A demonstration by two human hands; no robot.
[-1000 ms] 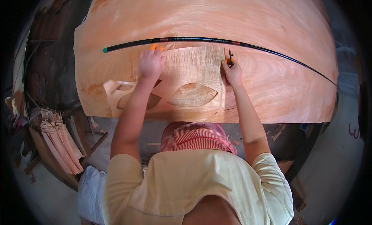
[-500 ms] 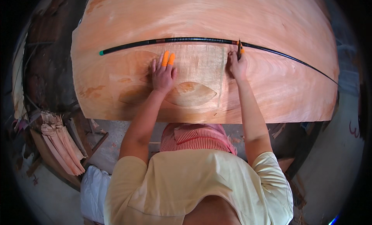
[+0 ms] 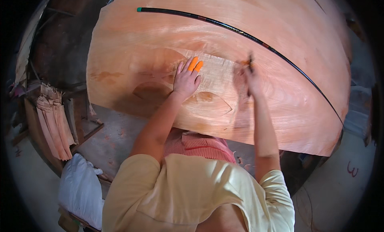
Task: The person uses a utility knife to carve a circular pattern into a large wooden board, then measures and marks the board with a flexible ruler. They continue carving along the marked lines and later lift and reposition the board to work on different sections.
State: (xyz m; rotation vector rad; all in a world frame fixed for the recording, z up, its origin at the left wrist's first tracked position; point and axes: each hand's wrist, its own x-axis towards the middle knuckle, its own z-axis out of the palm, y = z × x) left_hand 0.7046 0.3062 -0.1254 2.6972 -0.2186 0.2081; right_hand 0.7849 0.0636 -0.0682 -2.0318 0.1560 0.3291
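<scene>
My left hand (image 3: pixel 187 79) lies flat with its fingers spread, two of them in orange finger covers. Under it is a pale rectangular piece of veneer (image 3: pixel 214 72), resting on a large reddish wood sheet (image 3: pixel 296 80). Leaf-shaped outlines (image 3: pixel 206 103) show close to that hand. To the right, my right hand (image 3: pixel 252 78) is closed around a slim dark tool (image 3: pixel 251 61) pointing away from me; motion blurs it, so its exact kind is unclear. Beyond both hands, a long black tapering rod (image 3: pixel 236 30), like a fishing rod with a green end, lies across the sheet.
Split wood strips (image 3: pixel 52 126) are bundled at the left, above a white bag (image 3: pixel 81 190). The big sheet's near edge (image 3: pixel 240 141) runs just in front of my red striped garment (image 3: pixel 200 147). Wood scraps dot the grey floor.
The whole view has turned and shifted. A gap now separates the rod from the pale veneer's far edge. My right hand has come away from the rod, still holding the dark tool.
</scene>
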